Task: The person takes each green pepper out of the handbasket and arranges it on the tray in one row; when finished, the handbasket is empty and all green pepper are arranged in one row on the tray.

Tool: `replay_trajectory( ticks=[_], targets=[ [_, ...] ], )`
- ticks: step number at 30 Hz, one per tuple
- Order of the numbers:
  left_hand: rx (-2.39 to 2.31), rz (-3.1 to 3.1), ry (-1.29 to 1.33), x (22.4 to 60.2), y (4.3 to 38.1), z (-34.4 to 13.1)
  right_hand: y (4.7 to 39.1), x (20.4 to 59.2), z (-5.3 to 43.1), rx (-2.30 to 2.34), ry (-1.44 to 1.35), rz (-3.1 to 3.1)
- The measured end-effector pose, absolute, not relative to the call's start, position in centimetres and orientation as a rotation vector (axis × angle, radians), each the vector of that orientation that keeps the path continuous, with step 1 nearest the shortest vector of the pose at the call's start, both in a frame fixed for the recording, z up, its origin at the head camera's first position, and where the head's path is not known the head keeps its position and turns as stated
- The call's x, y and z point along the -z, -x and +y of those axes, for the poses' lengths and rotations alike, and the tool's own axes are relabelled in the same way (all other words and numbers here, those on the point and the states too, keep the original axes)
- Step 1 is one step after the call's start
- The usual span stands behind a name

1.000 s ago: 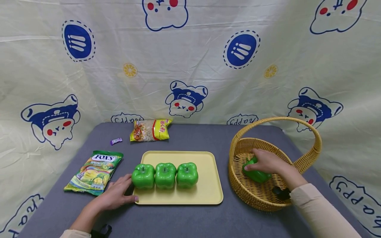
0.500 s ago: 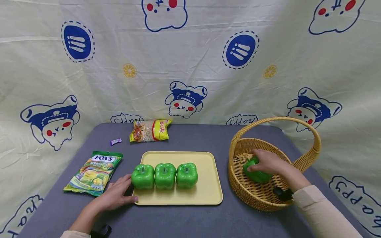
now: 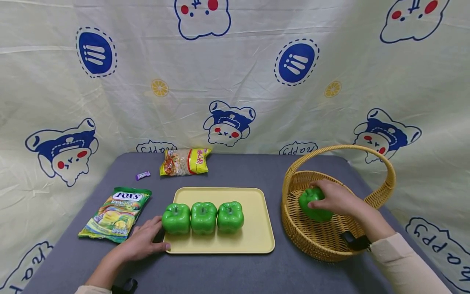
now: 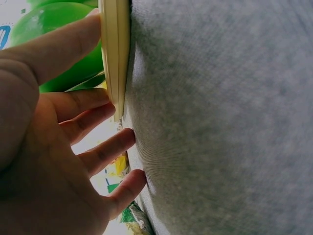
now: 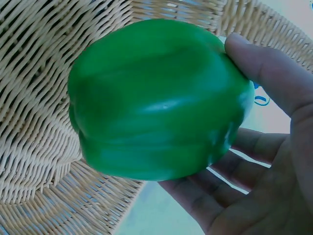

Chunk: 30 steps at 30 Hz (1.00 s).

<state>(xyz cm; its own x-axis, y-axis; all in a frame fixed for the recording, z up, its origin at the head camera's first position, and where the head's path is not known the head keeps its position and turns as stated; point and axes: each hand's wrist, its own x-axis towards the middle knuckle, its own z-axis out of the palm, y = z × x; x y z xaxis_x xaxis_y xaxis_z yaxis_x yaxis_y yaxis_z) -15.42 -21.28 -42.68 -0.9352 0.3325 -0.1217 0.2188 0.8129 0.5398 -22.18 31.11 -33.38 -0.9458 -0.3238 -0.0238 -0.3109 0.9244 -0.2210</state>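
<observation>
My right hand (image 3: 335,197) grips a glossy green bell pepper (image 3: 312,204) inside the wicker basket (image 3: 293,232). In the right wrist view the thumb presses one end of the pepper (image 5: 156,103) and the fingers curl beneath it, with the woven wall behind. At the corner of a pale yellow tray (image 3: 255,228), my left hand (image 3: 143,241) lies with fingers spread. Its thumb and two fingers touch the tray's rim (image 4: 113,58) in the left wrist view, while the other fingertips rest on the grey cloth. Three more green bell peppers (image 3: 204,218) stand in a row on the tray.
A green candy bag (image 3: 115,214) lies left of the tray, near my left hand. Farther back are a small purple-wrapped candy (image 3: 143,175) and a yellow snack packet (image 3: 185,161). The basket's tall handle (image 3: 389,179) arches over its right side. A printed curtain (image 3: 249,94) hangs behind.
My right hand has risen a little with the bell pepper, which has turned more upright in its grip. The left hand, tray and other peppers stay in place.
</observation>
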Motion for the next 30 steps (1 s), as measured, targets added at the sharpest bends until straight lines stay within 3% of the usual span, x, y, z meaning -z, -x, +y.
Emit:
replay_trajectory(
  ticks=[30],
  targets=[
    [-0.786,2.797,-0.444,42.6,15.1,-21.2,16.6,31.3,29.6,0.504,0.593,3.223]
  ],
)
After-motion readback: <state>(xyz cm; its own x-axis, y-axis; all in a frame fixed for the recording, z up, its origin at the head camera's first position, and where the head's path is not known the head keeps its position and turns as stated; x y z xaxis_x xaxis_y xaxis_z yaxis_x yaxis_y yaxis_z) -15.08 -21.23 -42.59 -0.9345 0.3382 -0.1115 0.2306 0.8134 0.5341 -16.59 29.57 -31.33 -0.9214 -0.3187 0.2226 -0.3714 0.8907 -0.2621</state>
